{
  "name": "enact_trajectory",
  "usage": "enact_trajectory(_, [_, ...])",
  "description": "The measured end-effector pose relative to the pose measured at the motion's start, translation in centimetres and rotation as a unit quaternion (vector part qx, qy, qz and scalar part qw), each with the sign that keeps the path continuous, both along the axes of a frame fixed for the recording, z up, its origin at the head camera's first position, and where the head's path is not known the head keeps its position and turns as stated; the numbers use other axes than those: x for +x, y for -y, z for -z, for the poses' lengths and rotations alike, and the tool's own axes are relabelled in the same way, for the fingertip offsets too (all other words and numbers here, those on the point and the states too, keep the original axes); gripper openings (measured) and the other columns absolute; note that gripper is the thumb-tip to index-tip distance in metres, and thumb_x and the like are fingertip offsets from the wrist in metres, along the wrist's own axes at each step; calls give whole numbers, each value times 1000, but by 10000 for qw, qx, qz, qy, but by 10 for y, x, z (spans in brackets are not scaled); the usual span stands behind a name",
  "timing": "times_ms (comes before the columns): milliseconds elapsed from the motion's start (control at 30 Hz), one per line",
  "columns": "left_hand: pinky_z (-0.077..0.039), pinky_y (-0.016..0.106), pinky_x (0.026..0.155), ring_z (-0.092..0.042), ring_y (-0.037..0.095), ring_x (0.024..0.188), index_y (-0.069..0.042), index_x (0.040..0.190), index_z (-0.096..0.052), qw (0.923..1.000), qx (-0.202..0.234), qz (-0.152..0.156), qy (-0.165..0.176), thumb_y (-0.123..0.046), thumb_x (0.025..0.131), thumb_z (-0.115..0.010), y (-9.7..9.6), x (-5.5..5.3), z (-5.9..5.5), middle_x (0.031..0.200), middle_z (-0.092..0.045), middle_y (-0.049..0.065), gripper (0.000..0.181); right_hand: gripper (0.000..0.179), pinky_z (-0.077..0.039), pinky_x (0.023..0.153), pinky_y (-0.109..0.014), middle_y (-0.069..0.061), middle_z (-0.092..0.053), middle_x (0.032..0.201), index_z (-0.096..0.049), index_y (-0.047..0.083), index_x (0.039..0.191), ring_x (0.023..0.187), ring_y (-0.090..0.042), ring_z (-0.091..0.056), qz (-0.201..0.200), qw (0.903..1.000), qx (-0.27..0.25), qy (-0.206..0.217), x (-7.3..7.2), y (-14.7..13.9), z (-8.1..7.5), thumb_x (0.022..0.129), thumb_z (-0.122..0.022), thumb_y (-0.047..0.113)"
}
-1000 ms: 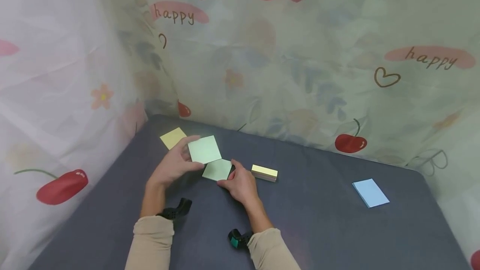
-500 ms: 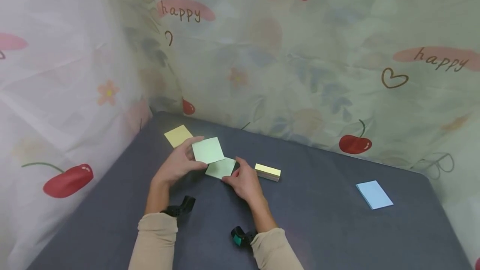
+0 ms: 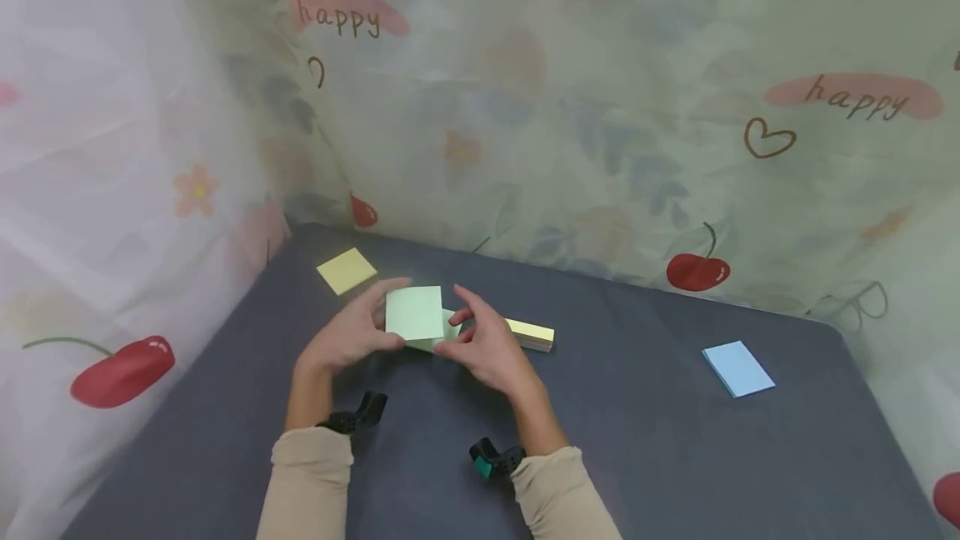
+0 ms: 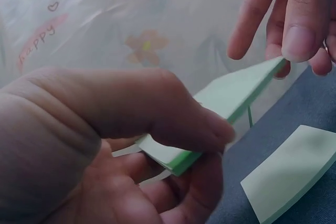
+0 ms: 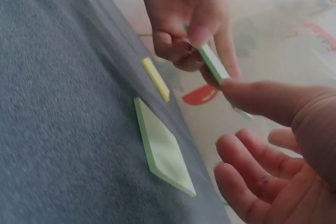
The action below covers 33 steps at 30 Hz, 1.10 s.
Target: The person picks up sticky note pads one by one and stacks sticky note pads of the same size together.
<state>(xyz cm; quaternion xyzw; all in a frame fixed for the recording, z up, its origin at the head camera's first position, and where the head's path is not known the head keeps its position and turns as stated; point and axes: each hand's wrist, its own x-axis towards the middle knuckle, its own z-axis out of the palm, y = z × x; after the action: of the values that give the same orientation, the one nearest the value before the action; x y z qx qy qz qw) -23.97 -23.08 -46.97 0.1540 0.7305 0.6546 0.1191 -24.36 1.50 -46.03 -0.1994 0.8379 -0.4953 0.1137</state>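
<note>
My left hand (image 3: 352, 327) pinches a pale green sticky note pad (image 3: 414, 312) between thumb and fingers along its left side, holding it above the table. A second pale green sticky note pad (image 5: 164, 148) lies on the cloth below, partly hidden by the held one in the head view. My right hand (image 3: 483, 344) is at the right of the held pad, fingers spread and loosely bent. In the right wrist view its thumb (image 5: 262, 98) is right at the end of the held pad, the other fingers apart from it.
On the dark table (image 3: 637, 440) a yellow sticky note pad (image 3: 347, 271) lies at the back left. A small yellow-topped stack (image 3: 531, 334) sits just behind the right hand, and a light blue pad (image 3: 738, 368) lies at the right. Patterned curtains (image 3: 525, 148) border the table.
My right hand has let go of the lower green pad, which it held by the right edge, and has risen to the held pad. The left hand has turned its pad slightly.
</note>
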Motion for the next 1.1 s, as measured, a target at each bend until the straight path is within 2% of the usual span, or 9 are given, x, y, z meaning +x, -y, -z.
enact_trajectory(133, [-53,26,78,-59,24,103,1,158,-22,9991,-254,330,94,14,81,-66,-5,-2,-3,136,-47,28,89,98,-56,71,-31,-9,-60,123,-26,21,163,81,-14,-68,-132,9997,-35,180,-4,-6,-2,85,-85,23])
enact_trajectory(300, [-52,28,75,-59,26,102,-4,159,-23,9970,-486,477,362,12,82,-67,-10,2,-8,137,-49,24,90,106,-55,73,-31,-8,-54,122,-21,18,164,83,-14,-67,-317,9991,157,238,-4,-7,1,82,-87,28])
enact_trajectory(533, [-53,28,76,-58,30,108,-6,160,-22,9966,-492,557,348,12,82,-69,-14,3,-9,142,-46,24,93,95,-53,70,-29,-7,-49,116,-31,11,160,81,-12,-64,-294,9984,477,78,-1,-6,0,84,-85,31])
enact_trajectory(767, [-56,31,85,-61,35,120,-14,162,-19,9972,-400,450,433,-1,84,-79,-14,2,-9,156,-36,23,99,91,-52,66,-28,-7,-53,110,-36,8,157,77,-13,-61,-135,9986,487,-160,-2,-9,-1,84,-84,36])
enact_trajectory(900, [-56,33,87,-62,36,119,-13,162,-20,9980,-430,305,337,-9,84,-84,-15,1,-9,156,-37,23,101,91,-52,66,-27,-5,-55,109,-38,8,156,77,-13,-62,-64,9986,464,-250,-3,-9,-1,84,-84,40])
enact_trajectory(1100, [-57,33,86,-62,32,116,-10,162,-17,9988,-349,221,249,-10,84,-84,-16,0,-9,156,-37,23,102,88,-53,68,-29,-6,-59,107,-43,7,154,77,-14,-63,36,9989,308,-352,-5,-11,0,83,-84,41])
